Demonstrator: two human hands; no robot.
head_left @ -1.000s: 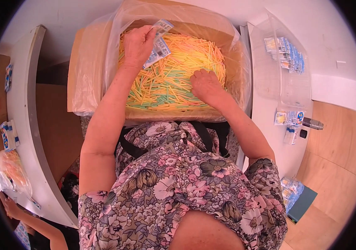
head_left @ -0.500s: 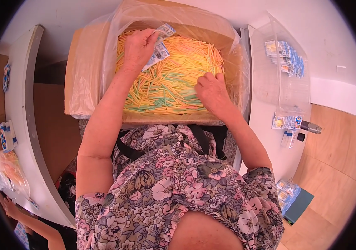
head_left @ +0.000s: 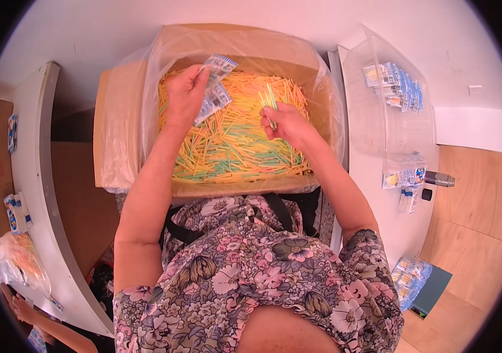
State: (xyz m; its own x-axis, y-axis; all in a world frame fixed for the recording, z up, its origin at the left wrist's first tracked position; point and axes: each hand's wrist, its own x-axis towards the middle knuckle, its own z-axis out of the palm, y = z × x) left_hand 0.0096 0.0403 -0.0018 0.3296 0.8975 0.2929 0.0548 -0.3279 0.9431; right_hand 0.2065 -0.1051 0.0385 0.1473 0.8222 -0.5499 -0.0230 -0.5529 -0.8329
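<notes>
Over the one plastic-lined cardboard box (head_left: 136, 126) heaped with uncountable yellow, orange and green straws (head_left: 233, 147), the left hand (head_left: 185, 94) was pinched shut on two small printed packets (head_left: 214, 88), while the right hand (head_left: 281, 120) gripped a few straws (head_left: 270, 100), fingers closed.

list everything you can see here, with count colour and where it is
cardboard box: one, brown, centre, lined with clear plastic
sticks: a heap, yellow, orange and green, filling the box
small packets: a few, blue and white, in the left hand
picked sticks: a few, yellow and green, in the right hand
clear bin: one, right table, blue-and-white packets inside
packets on left table: a few, blue
another person's hand: one, lower left
left hand: over the box
right hand: over the box
</notes>
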